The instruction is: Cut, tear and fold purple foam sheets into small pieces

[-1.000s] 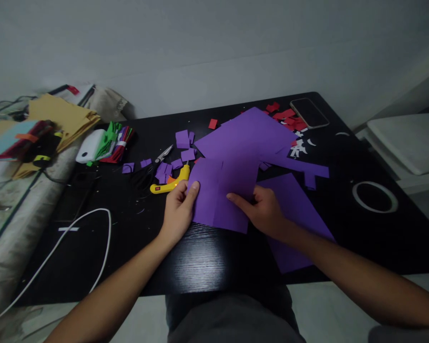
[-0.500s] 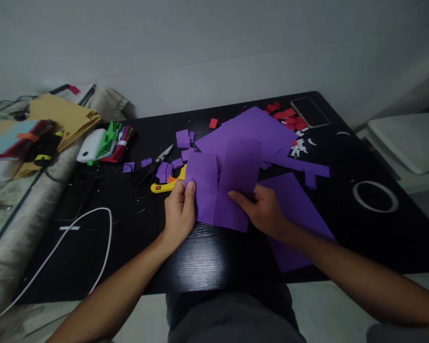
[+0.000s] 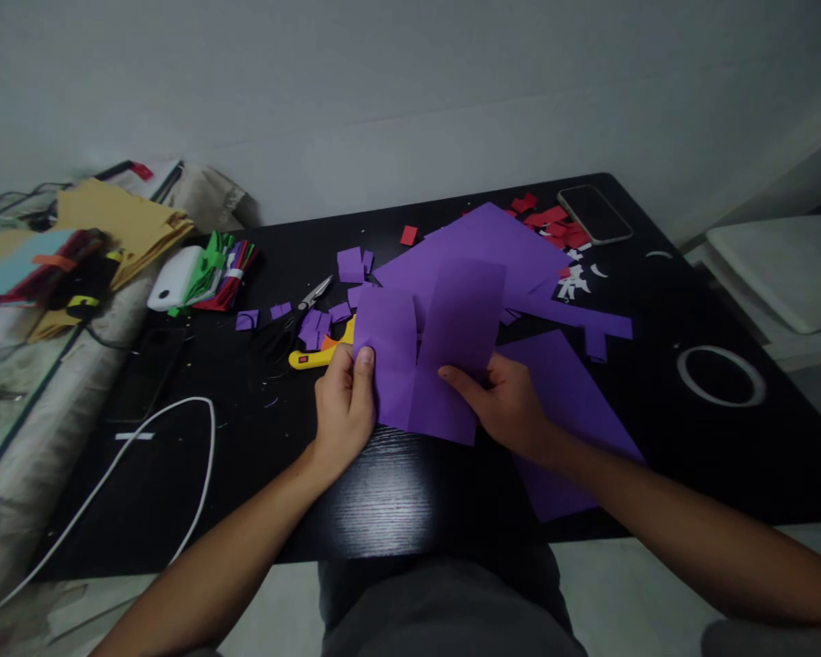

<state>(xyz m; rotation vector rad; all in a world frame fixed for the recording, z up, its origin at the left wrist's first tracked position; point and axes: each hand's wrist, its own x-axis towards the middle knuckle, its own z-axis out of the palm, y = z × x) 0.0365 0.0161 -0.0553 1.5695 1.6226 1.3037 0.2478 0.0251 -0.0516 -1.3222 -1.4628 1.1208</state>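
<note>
I hold a creased purple paper sheet (image 3: 438, 351) tilted up above the black table (image 3: 397, 493). My left hand (image 3: 342, 406) pinches its left edge, thumb on top. My right hand (image 3: 506, 401) grips its lower right part, with the index finger on the front. Under it lie a large purple sheet (image 3: 479, 242) and another purple sheet (image 3: 567, 401) beneath my right wrist. A yellow glue gun (image 3: 318, 354) lies just left of my left hand, beside black-handled scissors (image 3: 287, 324).
Purple scraps (image 3: 318, 324) and red scraps (image 3: 551, 224) litter the table. A phone (image 3: 592, 213) sits at the far right corner, a white ring (image 3: 721, 376) at right. A white cable (image 3: 143, 456) loops at left. Coloured paper bundles (image 3: 223, 269) and a white device (image 3: 174, 278) lie far left.
The purple sheet was lying flat on the table; both hands have lifted and tilted it up, with my left thumb now clamped over its edge.
</note>
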